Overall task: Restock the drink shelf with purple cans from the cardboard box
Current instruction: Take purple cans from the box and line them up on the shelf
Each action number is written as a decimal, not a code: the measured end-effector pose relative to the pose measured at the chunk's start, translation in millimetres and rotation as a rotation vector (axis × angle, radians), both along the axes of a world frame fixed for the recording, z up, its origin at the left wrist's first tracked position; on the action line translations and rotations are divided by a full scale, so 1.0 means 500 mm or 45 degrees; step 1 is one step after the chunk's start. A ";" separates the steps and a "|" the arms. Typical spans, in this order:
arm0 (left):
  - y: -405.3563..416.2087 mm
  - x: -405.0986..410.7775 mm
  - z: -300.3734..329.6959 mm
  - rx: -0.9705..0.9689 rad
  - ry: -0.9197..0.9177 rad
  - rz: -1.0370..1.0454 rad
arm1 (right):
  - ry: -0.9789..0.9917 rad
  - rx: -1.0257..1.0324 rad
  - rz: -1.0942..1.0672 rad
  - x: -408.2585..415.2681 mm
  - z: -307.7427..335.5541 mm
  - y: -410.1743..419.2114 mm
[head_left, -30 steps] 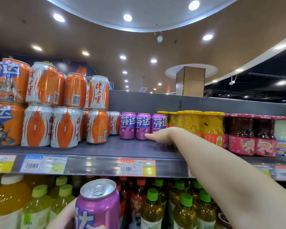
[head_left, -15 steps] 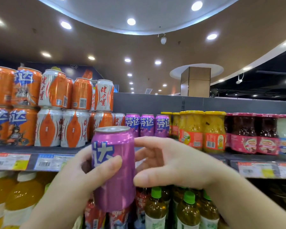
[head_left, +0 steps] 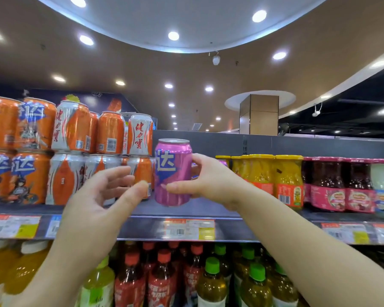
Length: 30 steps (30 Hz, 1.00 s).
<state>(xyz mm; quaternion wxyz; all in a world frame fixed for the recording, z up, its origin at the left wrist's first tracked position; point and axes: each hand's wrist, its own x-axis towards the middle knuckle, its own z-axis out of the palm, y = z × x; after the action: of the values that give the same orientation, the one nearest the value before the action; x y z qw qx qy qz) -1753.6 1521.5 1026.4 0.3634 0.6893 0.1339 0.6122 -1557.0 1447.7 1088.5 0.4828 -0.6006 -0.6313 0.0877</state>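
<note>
Stacked orange cans [head_left: 71, 151] at far left of top shelf [head_left: 208, 209], two tiers, undisturbed.

Left hand [head_left: 102, 196] now off the purple can [head_left: 173, 172]; half a sec ago wrapped round it. Fingers [head_left: 118, 173] spread and loosely curved, thumb just beside can's lower left, no contact apparent. Holding nothing.

Can upright, label facing camera, raised to shelf level just right of the orange stack, in front of the open gap. Base appears just above or at shelf front edge; cannot tell if touching.

Right hand [head_left: 211, 180] has taken over: thumb on can's front lower wall, remaining fingers behind it on the right side, pinching can. A sec ago this hand was flat on shelf beside the back row of purple cans, now largely hidden behind can and hand.

Yellow jars [head_left: 275, 178] and dark red jars [head_left: 341, 185] to the right, well apart from the work.

Judgement: handover complete L to R; placement imminent, not yet done. Cardboard box not in view.
</note>
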 end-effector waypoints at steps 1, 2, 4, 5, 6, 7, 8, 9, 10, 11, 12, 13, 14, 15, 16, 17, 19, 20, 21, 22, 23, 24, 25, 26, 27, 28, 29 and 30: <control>0.008 -0.004 -0.015 0.051 0.023 0.114 | 0.019 -0.015 -0.026 0.014 0.001 0.019; 0.014 -0.007 -0.030 0.104 0.059 0.190 | 0.044 -0.035 -0.046 0.030 0.001 0.037; 0.022 -0.010 -0.053 0.176 0.183 0.296 | 0.086 -0.105 -0.083 0.061 -0.004 0.074; 0.025 -0.010 -0.061 0.216 0.251 0.351 | 0.097 -0.155 -0.108 0.075 -0.006 0.092; 0.032 -0.009 -0.069 0.255 0.312 0.401 | 0.114 -0.209 -0.133 0.088 -0.009 0.109; 0.037 -0.008 -0.075 0.279 0.353 0.433 | 0.146 -0.262 -0.147 0.101 -0.012 0.126; 0.044 -0.006 -0.081 0.285 0.381 0.449 | 0.186 -0.307 -0.149 0.111 -0.014 0.141; 0.050 -0.004 -0.089 0.281 0.401 0.453 | 0.227 -0.338 -0.149 0.121 -0.016 0.156; 0.057 -0.001 -0.095 0.274 0.412 0.452 | 0.257 -0.355 -0.150 0.129 -0.017 0.168; 0.064 0.001 -0.103 0.263 0.419 0.448 | 0.271 -0.368 -0.154 0.135 -0.018 0.180; 0.072 0.005 -0.110 0.251 0.432 0.444 | 0.275 -0.384 -0.159 0.141 -0.018 0.190; 0.079 0.009 -0.118 0.244 0.455 0.449 | 0.270 -0.400 -0.165 0.145 -0.018 0.198; 0.087 0.014 -0.125 0.257 0.472 0.474 | 0.258 -0.411 -0.178 0.148 -0.018 0.206; 0.094 0.019 -0.131 0.286 0.480 0.507 | 0.237 -0.418 -0.195 0.151 -0.018 0.214; 0.100 0.023 -0.137 0.321 0.479 0.539 | 0.209 -0.422 -0.224 0.155 -0.018 0.222; 0.105 0.028 -0.141 0.355 0.472 0.574 | 0.170 -0.429 -0.268 0.158 -0.018 0.228; 0.113 0.031 -0.144 0.419 0.473 0.650 | 0.015 -0.464 -0.409 0.162 -0.018 0.234; 0.115 0.032 -0.144 0.440 0.488 0.679 | -0.069 -0.483 -0.479 0.162 -0.018 0.234; 0.117 0.032 -0.144 0.455 0.502 0.696 | -0.128 -0.492 -0.536 0.163 -0.018 0.234; 0.116 0.031 -0.145 0.462 0.508 0.702 | -0.165 -0.492 -0.572 0.163 -0.018 0.232; 0.116 0.031 -0.146 0.464 0.504 0.706 | -0.189 -0.490 -0.589 0.162 -0.018 0.230; 0.114 0.032 -0.147 0.458 0.502 0.709 | -0.206 -0.490 -0.594 0.161 -0.018 0.229; 0.113 0.032 -0.148 0.451 0.506 0.713 | -0.217 -0.492 -0.594 0.162 -0.018 0.229; 0.111 0.033 -0.148 0.446 0.514 0.718 | -0.225 -0.492 -0.592 0.162 -0.018 0.227; 0.111 0.035 -0.149 0.446 0.521 0.726 | -0.228 -0.493 -0.589 0.162 -0.019 0.227; 0.111 0.036 -0.150 0.448 0.524 0.733 | -0.229 -0.495 -0.586 0.163 -0.019 0.226; 0.111 0.038 -0.150 0.451 0.522 0.739 | -0.229 -0.495 -0.582 0.164 -0.020 0.226; 0.112 0.038 -0.149 0.455 0.518 0.743 | -0.230 -0.493 -0.578 0.165 -0.021 0.226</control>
<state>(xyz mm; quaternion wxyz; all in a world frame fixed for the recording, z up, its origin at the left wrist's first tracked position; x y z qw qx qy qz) -1734.4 1577.3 951.8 0.0144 0.7820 0.2848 0.5542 -1474.3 1560.5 1077.8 0.3087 -0.8123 -0.4930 0.0425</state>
